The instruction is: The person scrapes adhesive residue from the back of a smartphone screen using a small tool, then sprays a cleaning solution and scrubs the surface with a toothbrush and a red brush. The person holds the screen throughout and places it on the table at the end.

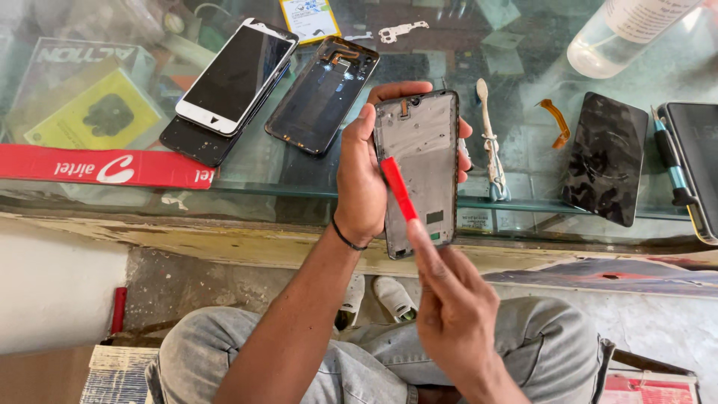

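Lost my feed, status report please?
Left hand grips phone frame. Right hand presses red pry tool on it. Nothing in the way.

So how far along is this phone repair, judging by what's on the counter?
Already apart: a back cover and a dark panel lie loose on the glass counter. In hand: the left hand grips a bare phone frame while the right hand works a red pry tool against it. Left: nothing looks reassembled yet.
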